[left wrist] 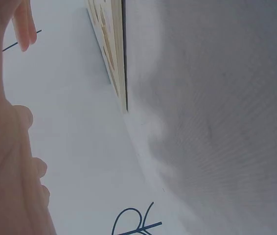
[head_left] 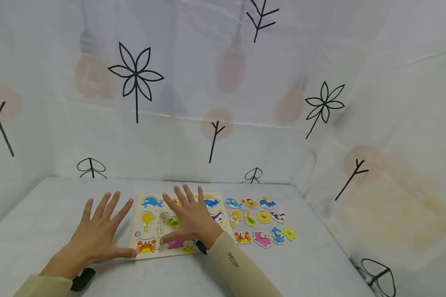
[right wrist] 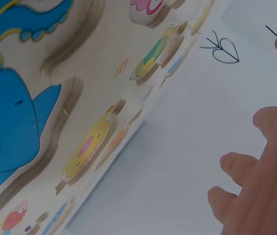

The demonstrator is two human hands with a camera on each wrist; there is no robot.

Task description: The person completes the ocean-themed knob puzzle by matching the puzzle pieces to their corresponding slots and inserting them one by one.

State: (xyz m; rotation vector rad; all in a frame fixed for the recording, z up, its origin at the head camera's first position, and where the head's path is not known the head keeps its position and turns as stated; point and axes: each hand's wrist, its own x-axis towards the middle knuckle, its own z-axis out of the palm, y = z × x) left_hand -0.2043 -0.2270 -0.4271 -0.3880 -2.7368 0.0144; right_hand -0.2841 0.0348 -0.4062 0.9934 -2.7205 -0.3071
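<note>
A wooden puzzle board (head_left: 157,211) with sea-animal pictures in cut-out recesses lies on the white table. My left hand (head_left: 98,237) is spread with fingers apart at the board's left side, its thumb tip overlapping the near left corner in the head view; contact cannot be told. Over the middle of the board hovers my right hand (head_left: 193,218), fingers spread and holding nothing, hiding part of the pictures. In the right wrist view, the board's blue picture (right wrist: 11,122) shows close up, with the right hand's fingers (right wrist: 241,169) apart from it.
Right of the board lie several loose knobbed pieces in rows, among them a crab (head_left: 243,237), a pink shell (head_left: 262,239), a yellow starfish (head_left: 289,233) and a whale (head_left: 267,202). A patterned white curtain (head_left: 193,144) hangs behind the table (head_left: 107,284).
</note>
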